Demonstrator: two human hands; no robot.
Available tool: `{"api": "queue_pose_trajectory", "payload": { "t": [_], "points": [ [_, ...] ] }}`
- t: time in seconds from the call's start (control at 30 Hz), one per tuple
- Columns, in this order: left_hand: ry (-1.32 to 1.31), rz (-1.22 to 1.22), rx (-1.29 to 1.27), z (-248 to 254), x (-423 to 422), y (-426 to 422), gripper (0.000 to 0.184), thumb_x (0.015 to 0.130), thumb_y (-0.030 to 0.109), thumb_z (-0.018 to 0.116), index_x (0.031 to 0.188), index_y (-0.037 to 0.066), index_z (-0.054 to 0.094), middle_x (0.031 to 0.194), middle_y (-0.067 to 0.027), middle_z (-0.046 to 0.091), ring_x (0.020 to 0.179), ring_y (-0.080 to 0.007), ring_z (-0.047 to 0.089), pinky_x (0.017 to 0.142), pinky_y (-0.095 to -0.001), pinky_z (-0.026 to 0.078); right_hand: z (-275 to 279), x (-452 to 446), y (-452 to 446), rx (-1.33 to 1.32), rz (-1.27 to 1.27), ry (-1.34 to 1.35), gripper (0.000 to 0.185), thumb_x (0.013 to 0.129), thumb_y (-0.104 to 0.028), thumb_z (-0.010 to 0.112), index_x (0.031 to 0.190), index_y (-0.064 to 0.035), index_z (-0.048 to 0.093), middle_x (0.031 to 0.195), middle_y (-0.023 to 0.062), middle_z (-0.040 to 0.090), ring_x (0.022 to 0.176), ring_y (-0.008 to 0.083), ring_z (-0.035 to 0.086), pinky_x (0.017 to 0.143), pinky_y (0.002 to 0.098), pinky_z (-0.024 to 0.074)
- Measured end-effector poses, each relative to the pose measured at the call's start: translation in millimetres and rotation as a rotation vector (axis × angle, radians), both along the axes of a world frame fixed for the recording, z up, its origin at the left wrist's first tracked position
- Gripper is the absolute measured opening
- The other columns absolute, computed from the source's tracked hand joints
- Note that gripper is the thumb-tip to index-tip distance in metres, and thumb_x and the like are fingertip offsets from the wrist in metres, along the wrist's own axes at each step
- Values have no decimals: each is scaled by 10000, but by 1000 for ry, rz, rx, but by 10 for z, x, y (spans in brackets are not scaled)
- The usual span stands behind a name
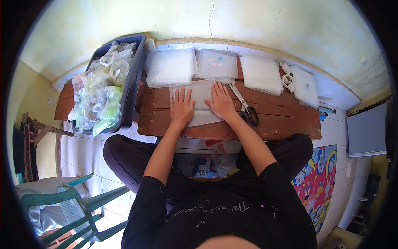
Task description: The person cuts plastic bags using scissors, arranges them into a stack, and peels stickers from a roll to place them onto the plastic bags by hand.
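Note:
A clear plastic sheet or bag [202, 101] lies flat on the brown wooden table [290, 118]. My left hand [181, 107] rests on its left part, palm down with the fingers spread. On its right part lies my right hand [221, 101], also flat with fingers apart. Scissors with black handles [247, 111] lie just right of my right hand, blades pointing away from me. Behind my hands are a stack of clear plastic bags [171, 67] and another stack [217, 64] with small round stickers or prints on top.
A dark bin [133, 85] at the left holds crumpled plastic bags [103, 89]. Farther right on the table are a plastic stack [260, 71], a white strip bundle [287, 79] and another stack [304, 86]. A green chair [89, 207] stands at lower left.

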State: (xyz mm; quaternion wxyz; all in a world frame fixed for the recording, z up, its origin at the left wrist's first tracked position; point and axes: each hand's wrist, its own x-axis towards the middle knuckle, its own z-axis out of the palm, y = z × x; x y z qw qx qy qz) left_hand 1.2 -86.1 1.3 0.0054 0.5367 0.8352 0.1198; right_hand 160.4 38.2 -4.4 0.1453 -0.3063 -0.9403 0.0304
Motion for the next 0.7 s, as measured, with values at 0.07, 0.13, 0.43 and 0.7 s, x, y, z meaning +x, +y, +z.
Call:
{"api": "queue_pose_trajectory", "payload": {
  "t": [0.07,0.13,0.43,0.7],
  "points": [
    [-8,5,0,16,9,-9,562,981,441,372,1499,232,314,1589,-64,199,1467,-266,155,1177,-487,102,7,-1,-5,-6,1,-7,759,954,-514,421,1440,58,312,1524,195,300,1434,301,246,1177,428,170],
    [-20,4,-2,46,20,-5,569,979,432,381,1499,213,314,1586,-68,208,1466,-269,159,1175,-492,101,14,0,-8,-2,-1,-5,756,956,-514,418,1440,58,314,1523,196,302,1434,300,246,1177,425,169],
    [-97,-172,149,1,337,140,516,979,328,421,1438,94,396,1535,-110,313,1431,-283,254,1166,-490,153,-37,8,-7,7,7,7,736,954,-487,438,1436,56,321,1513,210,313,1423,312,264,1172,423,184],
    [-79,-182,142,-9,373,122,494,987,308,406,1432,94,405,1526,-114,331,1426,-283,265,1160,-486,180,290,-120,110,-268,-308,374,521,835,-267,640,1214,68,519,1239,270,548,1195,404,496,1010,456,405]
  ]
}}
